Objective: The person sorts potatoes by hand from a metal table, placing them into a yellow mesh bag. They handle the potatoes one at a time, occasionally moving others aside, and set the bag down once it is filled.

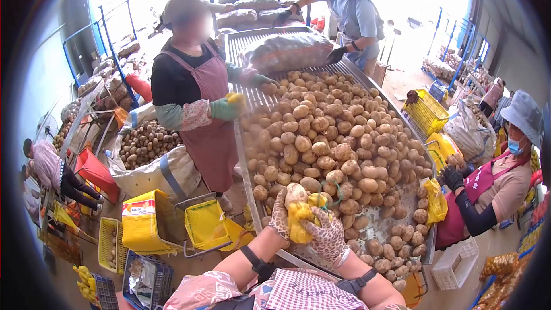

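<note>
Both my hands wear leopard-print gloves and meet at the near edge of the potato table. My left hand [280, 216] is closed round the side of a brown potato [296, 193] and a bunched yellow piece, cloth or net [299, 224]. On the other side, my right hand [327, 234] has its fingers closed against the same yellow piece. A thin green loop [333, 190] lies just beyond, over the potatoes. Behind my hands spreads a large heap of potatoes [327, 132] on the slatted metal table [247, 163].
A person in an apron [198, 86] stands at the left, another [350, 17] by a full sack [287, 51] at the back. A person with a blue hat [493, 189] works at the right. Yellow bins [148, 224] and crates [455, 263] stand around the table.
</note>
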A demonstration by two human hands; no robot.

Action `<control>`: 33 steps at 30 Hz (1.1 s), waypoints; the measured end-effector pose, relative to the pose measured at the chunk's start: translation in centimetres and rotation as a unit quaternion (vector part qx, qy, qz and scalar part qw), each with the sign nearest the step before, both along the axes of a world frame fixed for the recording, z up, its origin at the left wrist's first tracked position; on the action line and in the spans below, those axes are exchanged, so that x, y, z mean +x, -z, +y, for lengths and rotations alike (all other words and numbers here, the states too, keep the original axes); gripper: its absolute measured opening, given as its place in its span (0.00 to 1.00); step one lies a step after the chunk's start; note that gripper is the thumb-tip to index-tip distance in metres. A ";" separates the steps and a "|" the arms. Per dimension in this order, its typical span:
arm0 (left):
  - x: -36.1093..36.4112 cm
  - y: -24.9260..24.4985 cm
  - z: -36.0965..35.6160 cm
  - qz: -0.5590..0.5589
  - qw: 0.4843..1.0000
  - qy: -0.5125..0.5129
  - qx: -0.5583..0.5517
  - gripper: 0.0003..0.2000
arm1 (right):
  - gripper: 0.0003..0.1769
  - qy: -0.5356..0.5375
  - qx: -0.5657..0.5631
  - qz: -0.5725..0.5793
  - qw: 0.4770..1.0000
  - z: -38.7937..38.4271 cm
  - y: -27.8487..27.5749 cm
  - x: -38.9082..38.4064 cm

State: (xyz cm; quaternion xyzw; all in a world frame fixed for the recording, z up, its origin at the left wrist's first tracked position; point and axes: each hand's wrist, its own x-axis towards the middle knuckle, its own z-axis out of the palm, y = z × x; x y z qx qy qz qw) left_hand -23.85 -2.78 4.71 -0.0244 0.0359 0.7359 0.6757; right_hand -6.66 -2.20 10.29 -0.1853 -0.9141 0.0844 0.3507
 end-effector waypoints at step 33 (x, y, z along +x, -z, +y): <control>-18.8 5.0 -17.9 0.252 0.854 -0.125 -0.437 0.21 | 0.24 0.184 -0.781 0.413 0.430 1.9 10.6 12.5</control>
